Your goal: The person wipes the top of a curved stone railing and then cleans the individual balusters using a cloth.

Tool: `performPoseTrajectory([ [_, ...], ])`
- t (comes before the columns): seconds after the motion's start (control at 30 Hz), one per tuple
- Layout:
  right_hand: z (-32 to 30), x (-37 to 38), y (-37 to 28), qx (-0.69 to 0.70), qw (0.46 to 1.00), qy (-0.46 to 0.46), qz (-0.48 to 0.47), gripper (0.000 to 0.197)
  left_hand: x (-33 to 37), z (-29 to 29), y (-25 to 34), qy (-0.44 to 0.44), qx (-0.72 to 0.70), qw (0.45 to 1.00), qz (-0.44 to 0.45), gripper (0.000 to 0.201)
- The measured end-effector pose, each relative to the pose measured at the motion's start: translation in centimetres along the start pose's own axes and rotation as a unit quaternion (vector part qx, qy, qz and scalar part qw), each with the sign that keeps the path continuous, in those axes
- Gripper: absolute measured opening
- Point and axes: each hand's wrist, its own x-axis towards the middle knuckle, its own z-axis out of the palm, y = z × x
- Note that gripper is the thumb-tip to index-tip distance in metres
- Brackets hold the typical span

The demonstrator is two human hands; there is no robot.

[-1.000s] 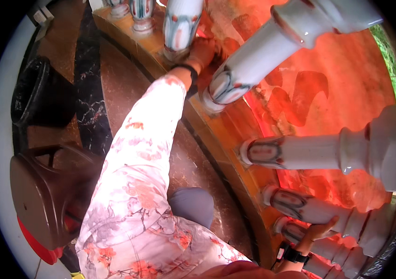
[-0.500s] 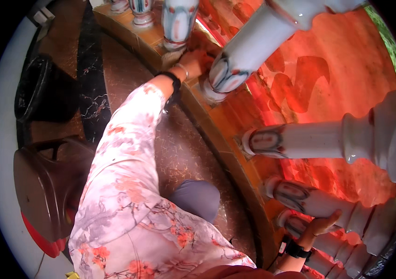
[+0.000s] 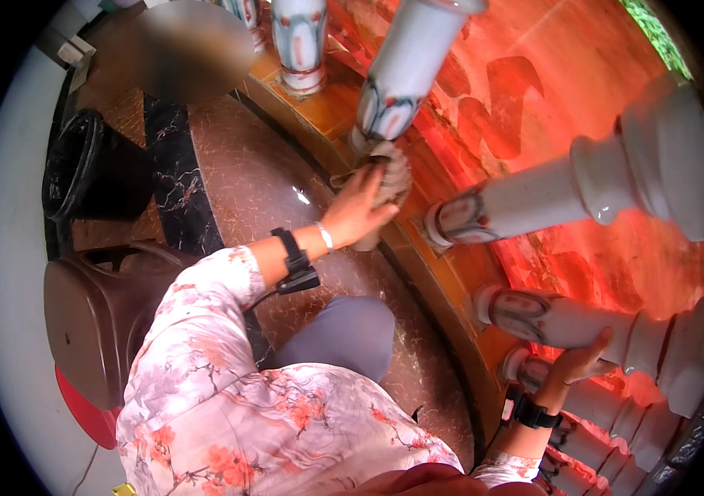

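Note:
My left hand [image 3: 360, 207] presses a crumpled greyish-beige cloth [image 3: 395, 178] against the tiled ledge, at the foot of a white glazed baluster [image 3: 410, 66] with blue and red painted petals. Its fingers are bent over the cloth, which partly hides the baluster's base. At the lower right, my right hand [image 3: 577, 364] is on another white baluster [image 3: 563, 321], gripping it from the near side; some of its fingers are hidden. Between the two hands a further baluster [image 3: 534, 198] rises from the brown ledge [image 3: 418, 256].
Bright red sheeting [image 3: 550, 124] with darker shapes hangs behind the balusters. On the left are a black bucket [image 3: 95, 174] and a brown plastic stool [image 3: 91, 331] with something red [image 3: 85, 413] under it. The floor [image 3: 244, 165] is marbled brown with a black band. A blurred patch covers the upper left.
My left hand has come nearer along the ledge, with the cloth now plainly visible under it. My right hand stays on its baluster. The view has shifted slightly.

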Motion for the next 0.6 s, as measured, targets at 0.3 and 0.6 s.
performPoseTrajectory([
  [0.3, -0.3, 0.2, 0.4, 0.002, 1.000, 0.006, 0.001, 0.057, 13.6, 9.5, -0.7, -0.078, 0.491, 0.855, 0.148, 0.034],
  [0.6, -0.4, 0.1, -0.3, -0.024, 0.999, -0.007, 0.019, 0.057, 7.0, 8.1, 0.5, -0.079, 0.339, 0.916, 0.202, 0.027],
])
